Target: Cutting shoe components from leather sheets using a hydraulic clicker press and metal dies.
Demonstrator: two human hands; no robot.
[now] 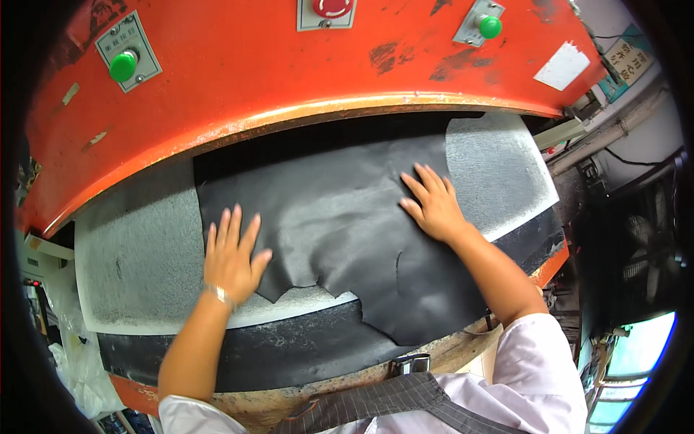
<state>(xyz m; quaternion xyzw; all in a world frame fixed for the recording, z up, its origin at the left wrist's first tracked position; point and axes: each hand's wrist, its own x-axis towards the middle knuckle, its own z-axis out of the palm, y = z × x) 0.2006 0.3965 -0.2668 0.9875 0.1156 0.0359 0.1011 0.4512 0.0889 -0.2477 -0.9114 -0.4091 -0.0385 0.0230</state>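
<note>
A black sheet of leather (332, 210) with an irregular, ragged near edge lies over a grey-white cutting board (137, 253) on the machine bed. Its far end runs into the shadow under the orange machine head, and its near right part hangs over the board's front edge. My left hand (235, 257), with a band at the wrist, rests flat with fingers spread at the leather's left side. Toward the sheet's right side, my right hand (435, 202) lies with its fingers spread on the leather.
Above the board spans the orange machine head (289, 72), with green buttons (123, 66) at both sides and a red button (334, 7) between. A black strip (289, 354) borders the board in front. Clear plastic bags (79, 362) hang at left; a fan (640, 239) stands right.
</note>
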